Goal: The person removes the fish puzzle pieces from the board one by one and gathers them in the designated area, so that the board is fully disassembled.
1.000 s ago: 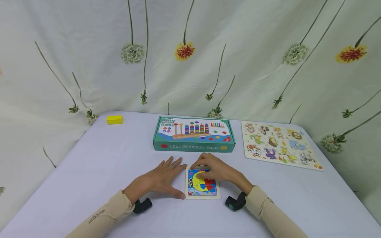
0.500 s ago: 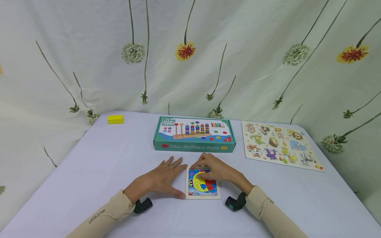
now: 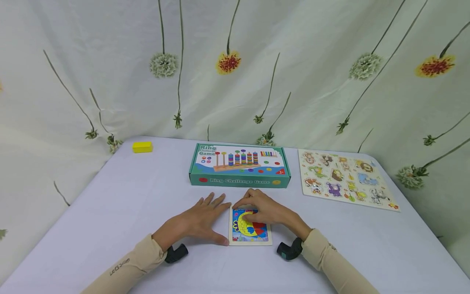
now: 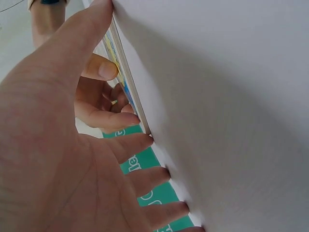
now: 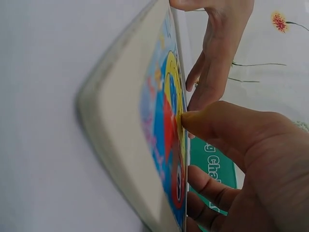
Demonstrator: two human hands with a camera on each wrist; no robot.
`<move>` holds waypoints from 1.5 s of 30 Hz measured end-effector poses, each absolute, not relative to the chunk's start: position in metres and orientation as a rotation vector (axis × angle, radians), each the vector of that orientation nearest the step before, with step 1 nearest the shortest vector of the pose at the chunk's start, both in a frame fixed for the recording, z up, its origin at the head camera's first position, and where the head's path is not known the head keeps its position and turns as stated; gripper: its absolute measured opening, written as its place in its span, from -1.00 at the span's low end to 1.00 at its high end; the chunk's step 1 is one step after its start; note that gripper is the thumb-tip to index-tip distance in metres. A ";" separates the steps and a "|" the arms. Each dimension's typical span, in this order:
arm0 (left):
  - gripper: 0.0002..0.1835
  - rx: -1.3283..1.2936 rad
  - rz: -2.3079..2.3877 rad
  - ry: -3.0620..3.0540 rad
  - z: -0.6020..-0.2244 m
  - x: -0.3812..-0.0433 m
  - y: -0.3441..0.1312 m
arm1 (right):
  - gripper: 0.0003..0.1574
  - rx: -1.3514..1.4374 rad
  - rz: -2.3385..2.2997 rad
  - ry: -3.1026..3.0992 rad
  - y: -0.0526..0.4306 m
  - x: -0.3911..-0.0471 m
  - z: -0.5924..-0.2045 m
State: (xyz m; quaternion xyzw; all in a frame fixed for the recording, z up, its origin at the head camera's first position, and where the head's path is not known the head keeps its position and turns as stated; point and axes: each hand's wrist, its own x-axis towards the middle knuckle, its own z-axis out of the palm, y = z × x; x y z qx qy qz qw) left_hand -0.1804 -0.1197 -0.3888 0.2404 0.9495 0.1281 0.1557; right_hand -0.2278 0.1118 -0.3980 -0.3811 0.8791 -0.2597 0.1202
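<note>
A small square wooden puzzle [image 3: 250, 240] lies flat on the table, its pale frame around a blue picture of a yellow and red fish [image 3: 245, 229]. Beside its left edge my left hand [image 3: 201, 221] rests with fingers spread; its thumb tip meets the lower left corner and its index finger reaches the upper left corner. My right hand [image 3: 268, 209] covers the puzzle's upper right. Its thumb [image 5: 212, 120] presses on the yellow part of the fish, while the index fingertip is at the top edge and the other fingers bend over the picture, partly hiding it.
Behind the hands sits a green Ring Challenge Game box [image 3: 239, 165]. A wooden animal puzzle board [image 3: 345, 179] lies at the back right. At the far left of the table [image 3: 110, 216] is a yellow block [image 3: 142, 147]. A flower-patterned cloth [image 3: 315, 81] hangs behind.
</note>
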 end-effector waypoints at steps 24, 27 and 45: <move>0.12 0.709 0.375 2.715 -0.388 -0.180 -0.120 | -0.63 -1.049 -0.858 2.503 0.102 -0.229 -0.397; 0.12 0.709 0.374 2.717 -0.388 -0.180 -0.120 | -0.64 -1.049 -0.875 2.500 0.101 -0.229 -0.398; 0.11 0.724 0.411 2.706 -0.388 -0.179 -0.120 | -0.71 -1.026 -0.904 2.504 0.099 -0.228 -0.398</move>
